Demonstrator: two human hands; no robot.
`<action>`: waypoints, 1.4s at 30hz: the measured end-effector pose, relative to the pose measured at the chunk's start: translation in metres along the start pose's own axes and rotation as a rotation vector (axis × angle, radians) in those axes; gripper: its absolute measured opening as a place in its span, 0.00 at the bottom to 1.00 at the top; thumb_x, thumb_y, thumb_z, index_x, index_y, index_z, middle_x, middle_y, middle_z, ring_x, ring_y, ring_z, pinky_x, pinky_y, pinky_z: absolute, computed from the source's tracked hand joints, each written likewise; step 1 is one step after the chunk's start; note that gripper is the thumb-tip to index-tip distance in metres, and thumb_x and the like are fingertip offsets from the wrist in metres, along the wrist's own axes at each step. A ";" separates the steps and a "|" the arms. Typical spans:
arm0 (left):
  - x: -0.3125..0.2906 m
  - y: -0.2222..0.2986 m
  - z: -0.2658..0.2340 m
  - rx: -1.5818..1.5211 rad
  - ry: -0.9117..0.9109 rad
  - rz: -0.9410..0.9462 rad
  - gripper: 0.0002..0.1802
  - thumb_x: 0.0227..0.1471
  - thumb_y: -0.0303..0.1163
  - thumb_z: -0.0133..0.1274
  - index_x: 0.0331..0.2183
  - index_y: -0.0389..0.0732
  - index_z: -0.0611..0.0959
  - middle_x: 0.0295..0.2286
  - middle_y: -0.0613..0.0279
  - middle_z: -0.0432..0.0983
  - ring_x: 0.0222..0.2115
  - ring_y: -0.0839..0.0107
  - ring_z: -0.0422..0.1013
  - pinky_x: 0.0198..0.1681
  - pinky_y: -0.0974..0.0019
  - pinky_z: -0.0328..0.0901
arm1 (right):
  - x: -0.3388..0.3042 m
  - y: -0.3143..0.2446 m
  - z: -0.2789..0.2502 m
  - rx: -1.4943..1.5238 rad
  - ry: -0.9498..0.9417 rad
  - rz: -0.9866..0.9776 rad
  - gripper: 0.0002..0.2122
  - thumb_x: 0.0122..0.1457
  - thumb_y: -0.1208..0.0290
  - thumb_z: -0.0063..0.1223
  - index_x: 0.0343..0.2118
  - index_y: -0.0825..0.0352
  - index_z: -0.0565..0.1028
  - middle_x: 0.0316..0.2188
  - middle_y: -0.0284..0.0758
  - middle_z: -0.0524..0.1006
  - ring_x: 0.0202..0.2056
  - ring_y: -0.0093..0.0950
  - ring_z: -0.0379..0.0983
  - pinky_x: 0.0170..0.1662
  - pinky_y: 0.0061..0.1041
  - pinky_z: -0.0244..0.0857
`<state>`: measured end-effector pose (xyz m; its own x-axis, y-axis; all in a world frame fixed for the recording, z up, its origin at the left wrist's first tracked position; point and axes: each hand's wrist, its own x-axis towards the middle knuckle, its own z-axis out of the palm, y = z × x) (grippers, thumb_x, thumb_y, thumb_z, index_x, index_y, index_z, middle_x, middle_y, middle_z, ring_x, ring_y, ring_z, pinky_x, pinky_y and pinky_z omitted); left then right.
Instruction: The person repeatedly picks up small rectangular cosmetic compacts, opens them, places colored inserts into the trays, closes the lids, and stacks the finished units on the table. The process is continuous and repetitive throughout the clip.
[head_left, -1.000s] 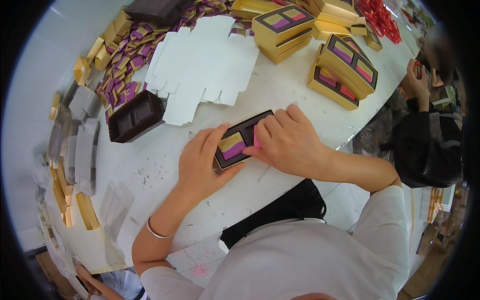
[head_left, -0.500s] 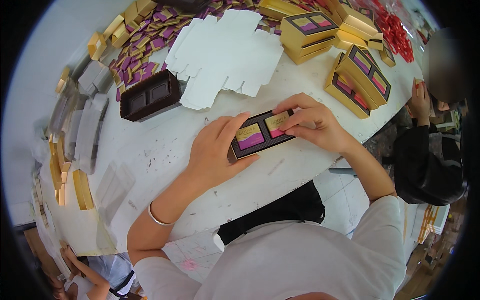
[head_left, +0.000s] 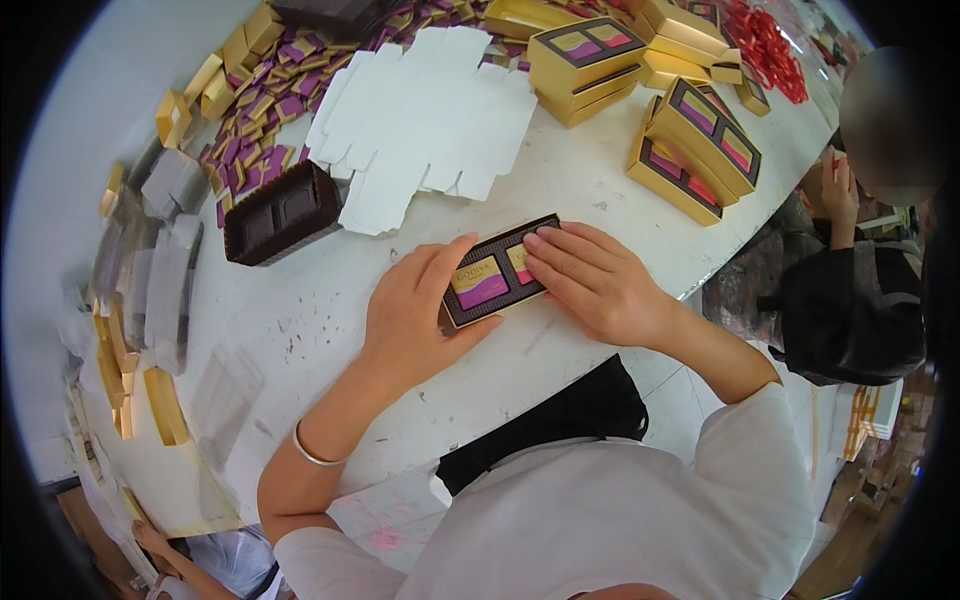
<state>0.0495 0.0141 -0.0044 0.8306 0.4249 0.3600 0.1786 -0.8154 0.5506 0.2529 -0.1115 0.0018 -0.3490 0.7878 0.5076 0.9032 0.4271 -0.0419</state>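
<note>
Both grips occupied. Left grip [head_left: 408, 312] clamped on the left end of a small oblong gold card box with a dark brown textured insert [head_left: 515, 290], thumb at the near wall, fingers at the far one. Right grip [head_left: 603, 288] laid palm-down over the right half, fingers held together; whether the thumb is closed under the box cannot be told. Box held slantwise over the middle of a scuffed white surface [head_left: 425, 400].

Two pieces seated inside: a flat gold-and-purple wrapped square [head_left: 478, 283] in full view, a gold-and-pink wrapped one [head_left: 520, 262] partly covered by the right fingers. Box judged light and fairly stiff, edges easily dented, wrappers smooth and apt to slip; best held by the long outer walls, the wrapped faces pressed only gently.

Beyond the far side: a stack of flat white cut card [head_left: 425, 125], with a dark brown crinkled plastic tray [head_left: 285, 222] beside it. Farther out, filled gold boxes [head_left: 583, 78] stacked, and a tangle of red ribbon [head_left: 765, 50] noted past them.
</note>
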 end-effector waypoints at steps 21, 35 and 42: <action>-0.005 -0.008 0.004 -0.149 0.148 0.174 0.38 0.42 0.44 0.62 0.52 0.38 0.67 0.50 0.45 0.63 0.35 0.60 0.68 0.34 0.64 0.66 | -0.059 0.090 -0.111 -0.190 0.266 0.721 0.21 0.50 0.69 0.59 0.49 0.61 0.71 0.53 0.45 0.64 0.55 0.42 0.59 0.57 0.34 0.53; -0.043 -0.055 -0.149 0.391 0.532 -0.199 0.22 0.43 0.35 0.61 0.41 0.39 0.76 0.41 0.57 0.71 0.40 0.62 0.67 0.45 0.64 0.62 | 0.031 0.004 -0.027 0.142 0.145 0.186 0.19 0.51 0.75 0.55 0.48 0.69 0.69 0.55 0.46 0.63 0.56 0.45 0.58 0.57 0.38 0.52; -0.165 -0.106 -0.238 0.859 0.295 -1.128 0.38 0.40 0.59 0.56 0.45 0.40 0.75 0.49 0.50 0.67 0.49 0.54 0.64 0.49 0.53 0.61 | 0.157 -0.020 0.041 0.178 0.116 -0.099 0.16 0.50 0.80 0.52 0.44 0.70 0.71 0.46 0.42 0.70 0.50 0.40 0.65 0.49 0.35 0.62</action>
<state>-0.2319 0.1241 0.0566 -0.0819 0.9659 0.2458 0.9956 0.0679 0.0652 0.1694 0.0218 0.0468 -0.3938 0.6861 0.6117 0.8039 0.5798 -0.1329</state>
